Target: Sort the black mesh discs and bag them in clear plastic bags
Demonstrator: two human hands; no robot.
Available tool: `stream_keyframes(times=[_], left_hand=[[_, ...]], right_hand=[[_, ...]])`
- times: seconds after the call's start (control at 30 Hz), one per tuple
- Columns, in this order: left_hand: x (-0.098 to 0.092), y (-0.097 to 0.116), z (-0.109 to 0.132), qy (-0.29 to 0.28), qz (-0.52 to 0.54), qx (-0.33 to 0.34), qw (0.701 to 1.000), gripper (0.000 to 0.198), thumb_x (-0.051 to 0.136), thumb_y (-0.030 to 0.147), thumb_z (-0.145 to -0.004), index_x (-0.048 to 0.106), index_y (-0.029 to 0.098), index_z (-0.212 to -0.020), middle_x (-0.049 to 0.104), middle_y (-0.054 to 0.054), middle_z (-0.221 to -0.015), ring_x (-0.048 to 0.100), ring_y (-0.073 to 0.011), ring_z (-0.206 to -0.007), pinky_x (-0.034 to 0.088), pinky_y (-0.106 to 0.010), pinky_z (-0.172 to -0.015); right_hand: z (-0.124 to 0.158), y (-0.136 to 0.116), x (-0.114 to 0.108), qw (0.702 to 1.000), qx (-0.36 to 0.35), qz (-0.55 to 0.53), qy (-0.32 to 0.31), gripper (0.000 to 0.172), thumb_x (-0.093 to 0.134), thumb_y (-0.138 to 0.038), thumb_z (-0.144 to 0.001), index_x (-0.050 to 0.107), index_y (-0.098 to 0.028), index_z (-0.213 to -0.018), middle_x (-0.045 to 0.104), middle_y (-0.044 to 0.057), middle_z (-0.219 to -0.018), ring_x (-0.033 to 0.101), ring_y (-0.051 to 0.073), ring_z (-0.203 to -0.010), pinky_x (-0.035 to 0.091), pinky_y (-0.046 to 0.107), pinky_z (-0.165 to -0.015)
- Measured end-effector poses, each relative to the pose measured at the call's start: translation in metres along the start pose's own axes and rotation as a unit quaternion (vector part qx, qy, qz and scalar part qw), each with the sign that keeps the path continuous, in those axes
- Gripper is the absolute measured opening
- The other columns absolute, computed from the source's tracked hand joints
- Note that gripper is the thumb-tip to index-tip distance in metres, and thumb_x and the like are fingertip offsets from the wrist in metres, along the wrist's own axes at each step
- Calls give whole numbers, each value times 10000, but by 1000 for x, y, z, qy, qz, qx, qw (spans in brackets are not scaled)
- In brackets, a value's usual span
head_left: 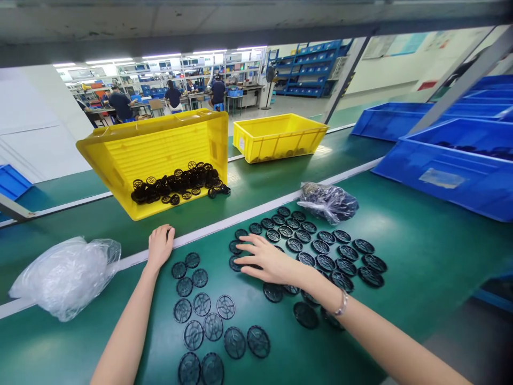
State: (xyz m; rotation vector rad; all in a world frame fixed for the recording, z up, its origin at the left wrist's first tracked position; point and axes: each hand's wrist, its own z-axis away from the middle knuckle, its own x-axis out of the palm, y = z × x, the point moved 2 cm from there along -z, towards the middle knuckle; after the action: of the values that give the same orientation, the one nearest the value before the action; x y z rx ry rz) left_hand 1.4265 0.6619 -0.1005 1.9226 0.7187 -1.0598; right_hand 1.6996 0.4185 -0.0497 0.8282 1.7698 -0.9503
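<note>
Round black plastic discs with spoked, wheel-like faces lie flat on the green table. My right hand (264, 260) is over the left edge of the larger group, fingers spread and stretched to the left. Its fingertips touch or hover just above a few black discs (235, 246); part of the group is hidden under the hand and forearm. My left hand (161, 247) rests by the white strip (208, 231), fingers loosely bent, with nothing visible in it. A smaller group of black discs (213, 326) lies between my forearms.
Beyond the strip, a tilted yellow bin (160, 144) holds a heap of black discs. Another yellow bin (280, 140) stands behind it. A clear plastic bag (68, 275) lies left, a filled bag (331, 202) right of centre. Blue bins (449, 166) stand right. Several people work in the background.
</note>
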Motion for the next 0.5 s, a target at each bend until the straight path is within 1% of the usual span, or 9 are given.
stream_keyframes(times=[0.07,0.13,0.2,0.27,0.3,0.37,0.43,0.5], left_hand=[[0,0,0,0,0,-1,1000,424,320,439,-991,640,203,-1140,652,-117,-1267,557,-311,-1162,416,-493,-1024],[0,0,0,0,1,-1,1000,420,323,440,-991,640,207,-1136,653,-115,-1266,557,-313,-1163,415,-492,-1023],[1,0,0,0,3,-1,1000,415,325,438,-991,640,209,-1135,653,-110,-1268,555,-312,-1167,413,-486,-1025],[0,-1,0,0,5,1,1000,415,325,435,-992,639,206,-1136,653,-110,-1271,553,-310,-1171,411,-482,-1026],[0,-1,0,0,5,2,1000,416,323,434,-992,639,205,-1138,652,-112,-1272,552,-310,-1172,410,-483,-1026],[0,-1,0,-1,6,2,1000,419,320,432,-992,638,204,-1142,650,-117,-1274,551,-311,-1173,409,-486,-1026],[0,-1,0,-1,7,3,1000,421,319,432,-993,638,203,-1145,648,-120,-1277,548,-314,-1176,407,-491,-1027],[0,-1,1,0,9,3,1000,424,319,436,-994,637,200,-1146,646,-122,-1280,545,-318,-1182,407,-494,-1027]], right_hand=[[8,-9,-7,1000,-8,-3,3,292,520,-369,-1001,709,-273,-1201,616,96,-1328,410,302,-1356,337,553,-1129],[14,-29,-8,999,-39,-20,-21,331,519,-378,-997,655,-283,-1284,579,89,-1381,398,295,-1367,336,542,-1134],[19,-51,-2,995,-64,-30,-64,438,550,-435,-977,565,-284,-1388,527,84,-1445,372,303,-1392,302,551,-1160],[24,-65,8,991,-79,-25,-101,579,608,-512,-931,500,-267,-1444,492,92,-1484,360,325,-1407,266,575,-1179],[27,-67,13,990,-80,-19,-112,624,629,-539,-910,489,-265,-1452,483,94,-1493,360,335,-1410,258,585,-1182],[34,-62,20,991,-71,-1,-111,643,644,-555,-895,489,-273,-1452,475,96,-1503,365,343,-1412,263,601,-1177],[42,-50,20,995,-44,27,-90,596,628,-525,-918,497,-281,-1446,464,100,-1512,361,339,-1415,268,615,-1170],[48,-42,16,996,-9,59,-59,527,618,-467,-940,533,-253,-1414,462,124,-1507,355,341,-1415,266,629,-1165]])
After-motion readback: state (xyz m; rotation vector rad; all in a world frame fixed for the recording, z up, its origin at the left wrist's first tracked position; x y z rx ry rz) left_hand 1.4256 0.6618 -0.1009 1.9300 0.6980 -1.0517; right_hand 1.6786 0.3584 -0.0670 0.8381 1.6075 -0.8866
